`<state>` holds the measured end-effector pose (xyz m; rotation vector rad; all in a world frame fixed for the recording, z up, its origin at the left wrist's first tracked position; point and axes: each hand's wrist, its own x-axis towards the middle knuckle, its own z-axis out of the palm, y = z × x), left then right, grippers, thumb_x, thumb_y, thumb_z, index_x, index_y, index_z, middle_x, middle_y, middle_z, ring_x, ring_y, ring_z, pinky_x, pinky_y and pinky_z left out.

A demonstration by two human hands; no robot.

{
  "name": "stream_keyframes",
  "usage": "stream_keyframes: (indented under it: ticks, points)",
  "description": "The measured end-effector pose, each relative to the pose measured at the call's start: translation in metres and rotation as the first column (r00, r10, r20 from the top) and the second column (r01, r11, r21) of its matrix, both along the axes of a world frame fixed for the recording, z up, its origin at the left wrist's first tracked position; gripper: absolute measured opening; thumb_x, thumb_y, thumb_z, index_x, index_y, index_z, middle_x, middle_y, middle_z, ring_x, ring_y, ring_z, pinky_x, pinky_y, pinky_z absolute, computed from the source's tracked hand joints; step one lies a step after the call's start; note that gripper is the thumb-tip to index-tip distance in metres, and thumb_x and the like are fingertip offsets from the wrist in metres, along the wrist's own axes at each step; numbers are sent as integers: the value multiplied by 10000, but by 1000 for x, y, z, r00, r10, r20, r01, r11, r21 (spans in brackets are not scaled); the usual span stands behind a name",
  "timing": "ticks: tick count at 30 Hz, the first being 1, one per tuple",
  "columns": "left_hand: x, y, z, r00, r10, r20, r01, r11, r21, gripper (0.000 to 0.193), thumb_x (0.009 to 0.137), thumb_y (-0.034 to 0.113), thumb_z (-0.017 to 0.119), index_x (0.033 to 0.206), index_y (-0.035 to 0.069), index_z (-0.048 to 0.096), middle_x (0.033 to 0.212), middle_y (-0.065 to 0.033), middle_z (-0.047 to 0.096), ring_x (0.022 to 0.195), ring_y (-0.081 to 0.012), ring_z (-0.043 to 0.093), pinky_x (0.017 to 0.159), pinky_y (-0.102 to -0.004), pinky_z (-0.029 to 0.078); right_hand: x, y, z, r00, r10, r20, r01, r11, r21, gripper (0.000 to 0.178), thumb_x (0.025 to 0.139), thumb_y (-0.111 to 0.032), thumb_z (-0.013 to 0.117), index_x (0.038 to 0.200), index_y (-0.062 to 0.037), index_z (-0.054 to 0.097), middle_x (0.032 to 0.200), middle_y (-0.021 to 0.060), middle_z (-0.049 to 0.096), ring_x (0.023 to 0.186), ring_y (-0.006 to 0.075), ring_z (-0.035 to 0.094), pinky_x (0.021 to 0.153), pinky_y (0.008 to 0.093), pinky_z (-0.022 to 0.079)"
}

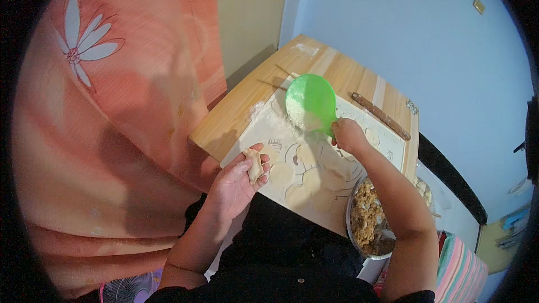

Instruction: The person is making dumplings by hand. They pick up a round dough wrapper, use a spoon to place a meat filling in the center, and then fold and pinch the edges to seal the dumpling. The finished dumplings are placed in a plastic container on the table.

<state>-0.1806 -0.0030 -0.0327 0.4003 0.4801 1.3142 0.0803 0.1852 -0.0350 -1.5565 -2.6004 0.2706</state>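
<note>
A folded dumpling (254,165) rests in my left hand (238,179), its fingers and thumb curled round it, above the near left edge of the white board (269,191). My right hand (351,136) grips the near right rim of a green plastic bowl (318,101), which is tilted and has white flour (297,106) inside. Round dough wrappers (300,195) lie spread on the board below the bowl. Loose flour is scattered on the board's left side. My right forearm partly covers a metal bowl of brown filling (368,219).
The board lies on a wooden table (224,129). A rolling pin (382,116) sits at the right; two thin sticks (273,85) lie left of the green bowl. An orange curtain (140,134) hangs close on the left, and a fan (129,289) stands low there. A blue wall (393,22) rises behind.
</note>
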Motion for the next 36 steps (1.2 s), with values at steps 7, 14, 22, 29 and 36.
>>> stream_keyframes:
  ticks: [7,14,22,29,36]
  points:
    - [3,-9,8,998,49,-39,-49,999,-16,421,911,202,465,1286,25,392,1054,-64,551,920,-147,538,783,-268,451,-4,-15,-9,998,-40,-57,57,940,336,338,895,-249,393,747,12,549,593,133,609,515,283,590,589,402,477]
    - [1,-4,-4,999,-20,28,20,1000,18,396,913,151,429,1295,56,388,1115,-76,524,1000,-161,517,870,-298,409,-7,-21,16,950,-164,-267,117,976,-182,275,912,-202,416,791,5,551,592,134,586,540,235,582,517,365,458]
    - [7,1,1,1000,19,14,-18,996,-88,400,917,184,439,1287,40,390,1044,-69,549,895,-148,548,769,-268,461,46,5,20,347,-748,-566,1,603,-797,190,911,-176,453,876,-4,524,656,26,541,480,85,448,402,180,330]
    - [3,10,-12,999,-21,32,24,997,-73,381,914,165,436,1281,67,404,1086,-70,523,978,-155,517,864,-286,418,136,69,8,-2,-824,-567,323,536,-780,301,952,-314,415,874,-39,510,653,25,525,476,80,433,373,164,331]
    - [12,16,-3,999,32,-38,-36,991,-127,381,920,192,437,1272,51,404,1039,-53,538,927,-136,536,799,-268,458,187,118,-24,-89,-846,-526,337,471,-815,340,950,-383,384,944,-64,501,680,64,577,465,97,489,358,188,346]
